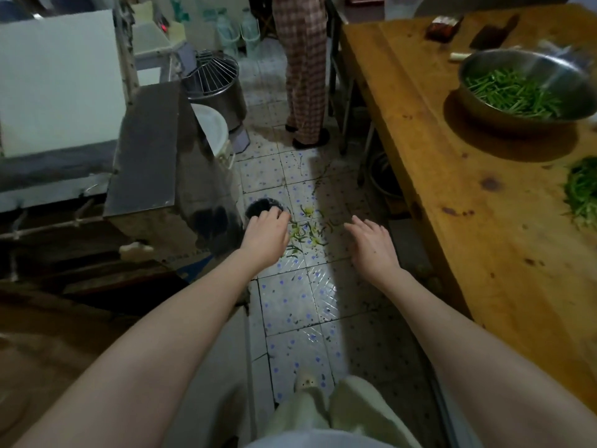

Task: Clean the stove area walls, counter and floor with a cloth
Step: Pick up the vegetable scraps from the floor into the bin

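Readable text: none anywhere in the head view.
Red-brown packet (pixel 443 26) on the wooden table (pixel 478 221): printing on it is too blurred to read.
Clear bottles (pixel 235 27) at the far wall: no label can be made out.
Steel bowl (pixel 523 88) of green stalks: bears no visible mark or brand.
Grey machine (pixel 155 150) on the left: plain panels, no sign or number seen.

a working kitchen: wooden prep table (pixel 478 221), steel bowl of chopped greens (pixel 517 88), tiled floor (pixel 290 305).
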Demonstrator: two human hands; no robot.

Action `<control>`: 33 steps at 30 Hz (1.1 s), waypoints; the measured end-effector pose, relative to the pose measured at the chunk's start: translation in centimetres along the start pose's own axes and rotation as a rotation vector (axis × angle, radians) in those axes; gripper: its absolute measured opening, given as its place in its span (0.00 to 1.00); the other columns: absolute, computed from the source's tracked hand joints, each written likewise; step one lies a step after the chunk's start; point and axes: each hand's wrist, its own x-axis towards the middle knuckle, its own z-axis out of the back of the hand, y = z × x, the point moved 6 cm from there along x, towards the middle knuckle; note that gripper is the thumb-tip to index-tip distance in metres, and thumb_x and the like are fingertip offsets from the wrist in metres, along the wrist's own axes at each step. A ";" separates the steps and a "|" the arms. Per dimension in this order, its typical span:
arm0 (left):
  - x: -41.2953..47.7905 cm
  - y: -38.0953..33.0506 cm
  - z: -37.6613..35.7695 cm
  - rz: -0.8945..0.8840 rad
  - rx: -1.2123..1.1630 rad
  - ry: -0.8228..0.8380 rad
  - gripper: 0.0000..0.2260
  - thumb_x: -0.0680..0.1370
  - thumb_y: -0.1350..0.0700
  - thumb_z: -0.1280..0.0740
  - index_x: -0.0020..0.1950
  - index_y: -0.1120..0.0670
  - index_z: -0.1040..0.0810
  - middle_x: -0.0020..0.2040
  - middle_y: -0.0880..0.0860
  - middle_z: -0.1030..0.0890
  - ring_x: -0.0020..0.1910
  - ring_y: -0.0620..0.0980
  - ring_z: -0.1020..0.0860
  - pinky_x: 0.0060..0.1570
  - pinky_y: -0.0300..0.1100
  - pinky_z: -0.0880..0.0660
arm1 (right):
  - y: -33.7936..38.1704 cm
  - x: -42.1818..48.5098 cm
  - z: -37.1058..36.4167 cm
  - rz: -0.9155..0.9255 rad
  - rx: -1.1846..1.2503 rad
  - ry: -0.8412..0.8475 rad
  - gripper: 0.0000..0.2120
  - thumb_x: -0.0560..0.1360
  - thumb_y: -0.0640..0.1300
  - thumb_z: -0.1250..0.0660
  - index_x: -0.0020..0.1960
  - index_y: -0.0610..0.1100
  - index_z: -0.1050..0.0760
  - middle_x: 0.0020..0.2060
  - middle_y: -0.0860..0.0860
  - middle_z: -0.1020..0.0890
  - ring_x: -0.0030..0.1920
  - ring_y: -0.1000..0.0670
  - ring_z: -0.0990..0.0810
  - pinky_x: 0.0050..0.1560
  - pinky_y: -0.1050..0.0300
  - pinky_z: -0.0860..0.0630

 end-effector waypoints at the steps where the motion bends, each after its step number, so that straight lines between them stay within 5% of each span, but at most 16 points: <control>1: 0.8 0.0 -0.1 -0.008 -0.004 0.000 0.15 0.81 0.53 0.43 0.67 0.55 0.32 0.61 0.56 0.27 0.57 0.56 0.27 0.52 0.49 0.30 | -0.2 0.7 0.0 -0.004 0.000 0.008 0.27 0.77 0.32 0.44 0.73 0.48 0.38 0.75 0.48 0.40 0.75 0.44 0.43 0.74 0.43 0.47; 21: 20.0 5.9 -0.6 0.259 -0.065 0.033 0.14 0.80 0.54 0.42 0.65 0.55 0.30 0.60 0.56 0.26 0.57 0.57 0.26 0.53 0.50 0.31 | -3.1 25.1 -1.9 0.123 -0.045 0.232 0.23 0.77 0.38 0.42 0.72 0.45 0.36 0.71 0.44 0.33 0.70 0.41 0.35 0.70 0.45 0.39; 33: 26.6 10.0 -8.1 0.282 -0.125 0.178 0.15 0.81 0.54 0.42 0.66 0.55 0.31 0.62 0.57 0.27 0.58 0.57 0.26 0.54 0.50 0.30 | -5.6 32.8 -8.2 0.048 -0.100 0.356 0.28 0.75 0.38 0.38 0.74 0.46 0.40 0.73 0.41 0.38 0.72 0.41 0.39 0.72 0.46 0.42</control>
